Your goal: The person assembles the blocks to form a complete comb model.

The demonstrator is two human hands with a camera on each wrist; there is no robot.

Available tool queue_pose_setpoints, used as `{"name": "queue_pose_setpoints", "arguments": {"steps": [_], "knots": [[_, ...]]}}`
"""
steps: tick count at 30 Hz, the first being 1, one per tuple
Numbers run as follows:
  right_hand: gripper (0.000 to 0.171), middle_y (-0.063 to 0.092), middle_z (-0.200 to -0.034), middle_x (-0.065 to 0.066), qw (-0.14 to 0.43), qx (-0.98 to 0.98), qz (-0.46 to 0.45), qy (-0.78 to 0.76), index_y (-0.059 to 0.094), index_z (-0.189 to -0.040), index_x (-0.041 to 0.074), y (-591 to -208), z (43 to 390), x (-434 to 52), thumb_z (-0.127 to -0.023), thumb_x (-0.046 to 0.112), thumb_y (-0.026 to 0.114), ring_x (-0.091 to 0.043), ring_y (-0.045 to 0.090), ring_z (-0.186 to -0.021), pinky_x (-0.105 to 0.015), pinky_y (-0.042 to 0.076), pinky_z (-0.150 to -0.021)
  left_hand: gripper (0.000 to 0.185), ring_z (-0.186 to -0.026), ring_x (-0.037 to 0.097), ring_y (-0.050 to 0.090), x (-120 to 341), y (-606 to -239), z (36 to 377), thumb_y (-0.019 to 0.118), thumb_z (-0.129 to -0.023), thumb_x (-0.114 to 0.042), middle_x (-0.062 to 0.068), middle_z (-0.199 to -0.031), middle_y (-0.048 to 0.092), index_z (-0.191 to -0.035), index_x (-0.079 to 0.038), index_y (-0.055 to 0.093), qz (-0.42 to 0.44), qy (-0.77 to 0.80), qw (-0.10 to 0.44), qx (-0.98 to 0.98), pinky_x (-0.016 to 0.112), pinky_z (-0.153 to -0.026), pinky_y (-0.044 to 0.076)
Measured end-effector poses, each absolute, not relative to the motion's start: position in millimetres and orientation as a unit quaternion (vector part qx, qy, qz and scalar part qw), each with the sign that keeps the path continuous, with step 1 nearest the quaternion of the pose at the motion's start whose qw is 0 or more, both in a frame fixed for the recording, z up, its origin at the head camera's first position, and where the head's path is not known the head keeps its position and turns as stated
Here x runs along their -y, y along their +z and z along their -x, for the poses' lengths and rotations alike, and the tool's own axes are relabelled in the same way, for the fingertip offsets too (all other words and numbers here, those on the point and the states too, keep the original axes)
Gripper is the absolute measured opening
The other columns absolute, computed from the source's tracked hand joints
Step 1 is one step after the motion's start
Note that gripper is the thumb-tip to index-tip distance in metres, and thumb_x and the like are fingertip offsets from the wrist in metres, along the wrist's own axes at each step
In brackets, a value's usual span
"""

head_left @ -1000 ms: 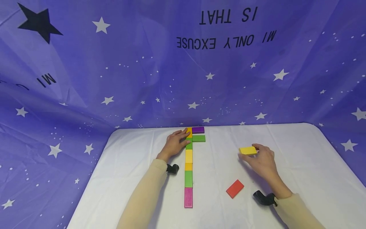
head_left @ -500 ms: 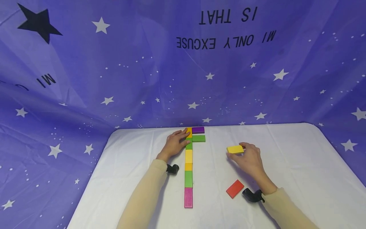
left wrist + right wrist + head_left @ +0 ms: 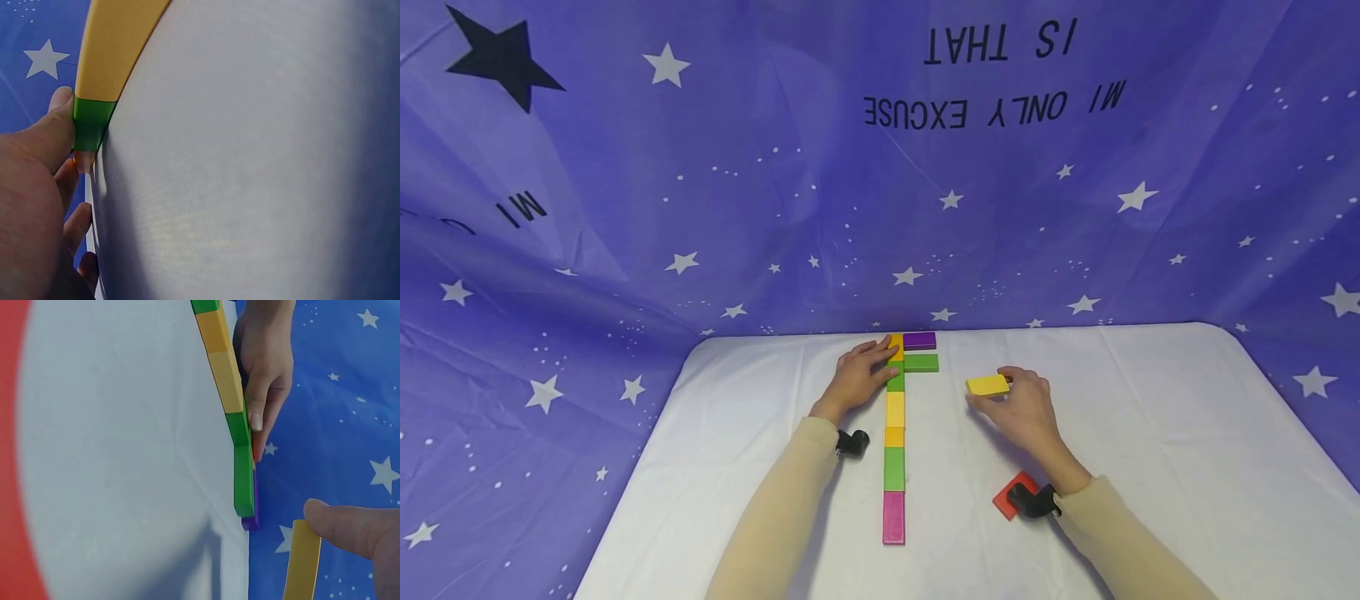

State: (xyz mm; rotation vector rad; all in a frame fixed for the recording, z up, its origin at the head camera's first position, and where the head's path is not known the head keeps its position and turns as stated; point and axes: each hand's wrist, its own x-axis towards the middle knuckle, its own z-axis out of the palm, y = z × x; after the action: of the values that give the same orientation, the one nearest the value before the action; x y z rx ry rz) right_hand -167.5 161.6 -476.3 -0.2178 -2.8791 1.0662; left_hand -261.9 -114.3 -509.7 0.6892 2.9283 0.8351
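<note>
My right hand (image 3: pixel 1024 410) pinches a yellow block (image 3: pixel 987 385) between thumb and fingers above the cloth, to the right of a row of blocks. My left hand (image 3: pixel 854 378) rests with extended fingers on the row's far end, over an orange block (image 3: pixel 896 346) and a green block (image 3: pixel 94 122). Nearer along the row lie a light yellow block (image 3: pixel 895 409), a small orange block (image 3: pixel 894 437), a green block (image 3: pixel 894 469) and a magenta block (image 3: pixel 893 517). Branching right from the far end are a purple block (image 3: pixel 919 341) and another green block (image 3: pixel 921 363), with a gap between them.
A red block (image 3: pixel 1002 502) lies on the white-covered table (image 3: pixel 955 542), partly hidden behind the right wrist camera (image 3: pixel 1032 501). Along the table's far edge hangs a purple curtain (image 3: pixel 820 167) printed with stars.
My right hand has carried the yellow block leftward, closer to the row. Its wrist camera now overlaps the red block in the head view. My left hand has stayed put.
</note>
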Motion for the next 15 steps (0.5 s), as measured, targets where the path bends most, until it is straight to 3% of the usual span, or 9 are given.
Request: {"name": "queue_pose_setpoints", "arguments": {"steps": [15], "knots": [[0.077, 0.056, -0.115, -0.02, 0.041, 0.932, 0.063, 0.355, 0.054, -0.121, -0.001, -478, 181, -132, -0.066, 0.048, 0.077, -0.034, 0.043, -0.103, -0.044, 0.039, -0.082, 0.048, -0.136, 0.02, 0.027, 114, -509, 261, 0.054, -0.092, -0.039, -0.006, -0.147, 0.033, -0.136, -0.021, 0.048, -0.217, 0.265, 0.01, -0.939, 0.048, -0.106, 0.017]]}}
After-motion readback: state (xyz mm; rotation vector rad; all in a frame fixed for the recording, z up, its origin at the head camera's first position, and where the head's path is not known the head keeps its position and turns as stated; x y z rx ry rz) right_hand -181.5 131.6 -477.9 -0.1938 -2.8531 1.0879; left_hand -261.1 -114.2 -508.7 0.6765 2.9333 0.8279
